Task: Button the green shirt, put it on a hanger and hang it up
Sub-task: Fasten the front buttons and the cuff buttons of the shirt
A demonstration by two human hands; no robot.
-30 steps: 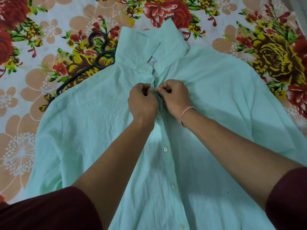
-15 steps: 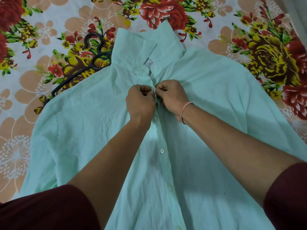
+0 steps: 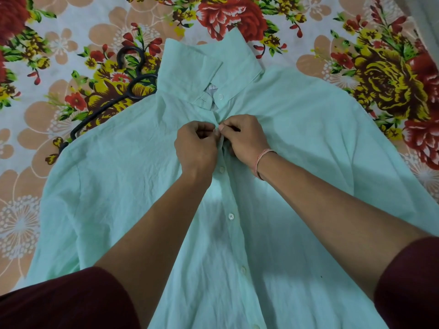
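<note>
Pinching the front edge of the shirt [image 3: 308, 162], the left hand [image 3: 196, 148] and the right hand [image 3: 244, 138] have stayed at the same spot for the last second, just under the collar [image 3: 190, 74]. Only the fingers have moved a little. The fists were pressed close together before. Now the thumb tips have come up and meet right at the edge, each hand holding a small fold of cloth. The button they are working on is hidden under the fingers, so I cannot tell if it is through its hole yet.

The shirt lies flat on the flowery sheet [image 3: 59, 43], with its collar at 12 o'clock. Three buttons [image 3: 222, 169] toward 6 o'clock from the hands look done up. The collar button [image 3: 221, 96], toward 12 o'clock from the hands, is open.

I think this means the buttoning is almost over, with this one button and maybe the collar one left. The black hanger [image 3: 145, 77] waits at 10 o'clock, partly tucked under the shirt's shoulder. No hand touches it, so the hanger step and the hanging up are not yet done.
</note>
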